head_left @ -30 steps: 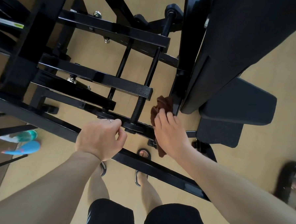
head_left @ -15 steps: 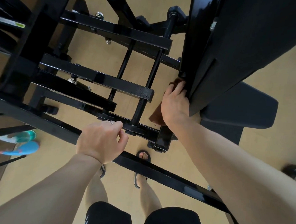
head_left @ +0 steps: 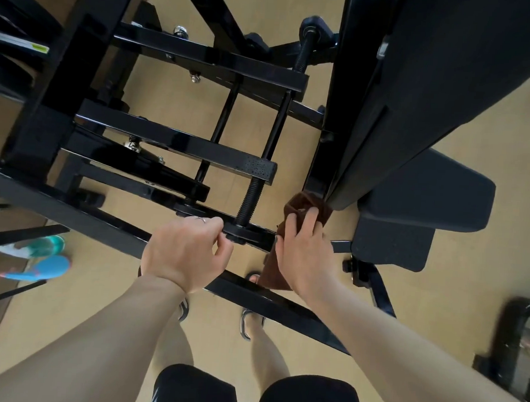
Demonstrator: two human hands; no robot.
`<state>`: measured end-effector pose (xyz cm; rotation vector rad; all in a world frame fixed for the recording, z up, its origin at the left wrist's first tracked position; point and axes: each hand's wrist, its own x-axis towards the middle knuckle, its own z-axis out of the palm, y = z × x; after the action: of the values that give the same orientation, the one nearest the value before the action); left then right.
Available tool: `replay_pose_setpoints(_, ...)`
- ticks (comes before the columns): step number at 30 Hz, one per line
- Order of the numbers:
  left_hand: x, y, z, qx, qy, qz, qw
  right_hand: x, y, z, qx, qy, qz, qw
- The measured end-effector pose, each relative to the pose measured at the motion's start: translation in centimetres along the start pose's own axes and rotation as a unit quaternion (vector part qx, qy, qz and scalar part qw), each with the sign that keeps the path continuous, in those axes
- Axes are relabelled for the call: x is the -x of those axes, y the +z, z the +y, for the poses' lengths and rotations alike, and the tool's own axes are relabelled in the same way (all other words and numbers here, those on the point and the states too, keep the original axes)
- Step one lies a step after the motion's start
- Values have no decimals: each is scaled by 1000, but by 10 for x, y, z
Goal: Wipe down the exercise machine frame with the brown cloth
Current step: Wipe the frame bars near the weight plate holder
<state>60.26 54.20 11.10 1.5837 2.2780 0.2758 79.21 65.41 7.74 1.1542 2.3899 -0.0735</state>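
Head view, looking straight down through the black exercise machine frame (head_left: 181,141), and the right hand (head_left: 307,252) has dropped back to the foot of the upright post (head_left: 329,118) beside the seat pad (head_left: 427,191). Half a second ago it was higher up that post, tucked against the pad's edge; a second ago it was low, about where it is now. So that reads as one full up-and-down pass on this post, and I'd call the stroke finished or close to it.

The brown cloth (head_left: 303,204) is bunched under the right hand, fingers (head_left: 290,223) curled over it and pressing it against the post's base, with a tail of fabric hanging below the wrist toward the lower diagonal bar (head_left: 267,299).

The left hand (head_left: 184,249) hasn't shifted across all three moments: fingers curled, resting against the crossbar next to the threaded rod (head_left: 251,200), apparently bracing. Whether it truly grips the bar or only leans on it, I can't tell.

Plenty of frame remains: the stacked crossbars to the left look untouched from here. Sandalled feet on the tan floor (head_left: 467,303) below.
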Motion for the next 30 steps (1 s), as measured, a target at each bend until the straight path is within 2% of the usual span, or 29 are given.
replay_pose_setpoints(3,0,-1,0,2,2,0,1000,-27,-4,11,2,-5,28,1000)
replay_pose_setpoints(8,0,0,-1,2,4,9,1000,-86,-16,12,-14,74,57,996)
replay_pose_setpoints(11,0,0,-1,5,6,8,1000,-57,-7,6,-21,69,68,995)
replay_pose_setpoints(17,-1,-1,0,4,9,2,1000,10,21,1,-63,36,34,997)
replay_pose_setpoints(20,-1,0,-2,3,12,3,1000,-13,18,11,-65,-1,73,995)
replay_pose_setpoints(22,0,2,-3,0,15,4,1000,-45,9,17,-64,17,111,992)
replay_pose_setpoints(25,-1,1,-3,-5,21,13,1000,-71,-1,18,-40,39,122,991)
replay_pose_setpoints(27,-2,-1,-1,-11,19,18,1000,-56,4,17,-20,2,125,992)
replay_pose_setpoints(30,-2,-1,-1,-17,14,15,1000,-11,21,22,5,-152,104,983)
